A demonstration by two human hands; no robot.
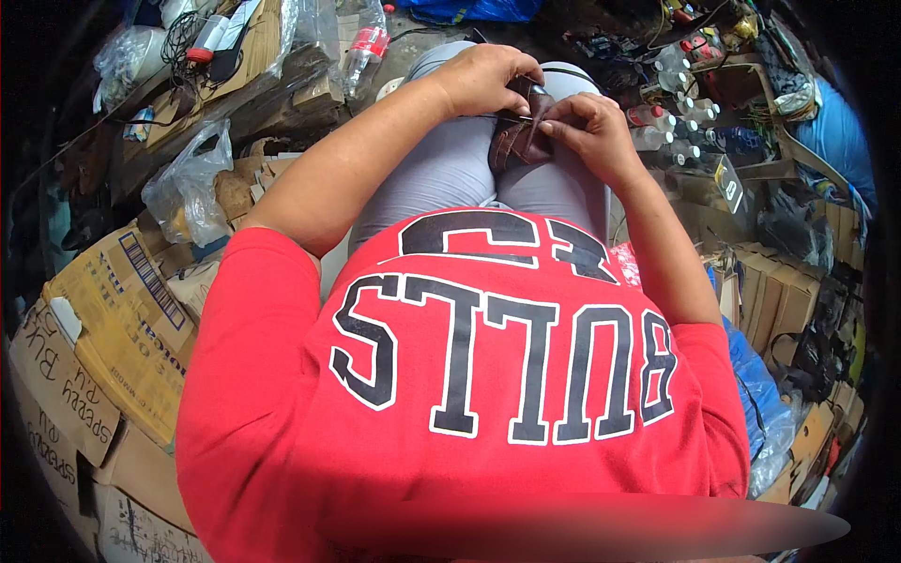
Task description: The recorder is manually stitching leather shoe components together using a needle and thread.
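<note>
A dark brown leather piece [522,143] rests on my lap between my grey-trousered thighs; its exact kind is hard to tell, though its folded shape resembles part of a shoe. My left hand [490,81] curls over its far left side, thumb and fingers bent against it. From the right, my right hand [591,131] pinches the leather's upper edge between thumb and fingertips. A thin dark line shows near the left thumb; whether it is thread or a tool, I cannot make out. Across my right knee runs a narrow black strap [569,72].
Several clear plastic bottles [678,122] stand to the right of my knee. A red-labelled bottle [369,42] is beyond my left forearm. Flattened cardboard [122,319] lies at left near a clear plastic bag [192,188]; blue sheeting [755,394] is at right.
</note>
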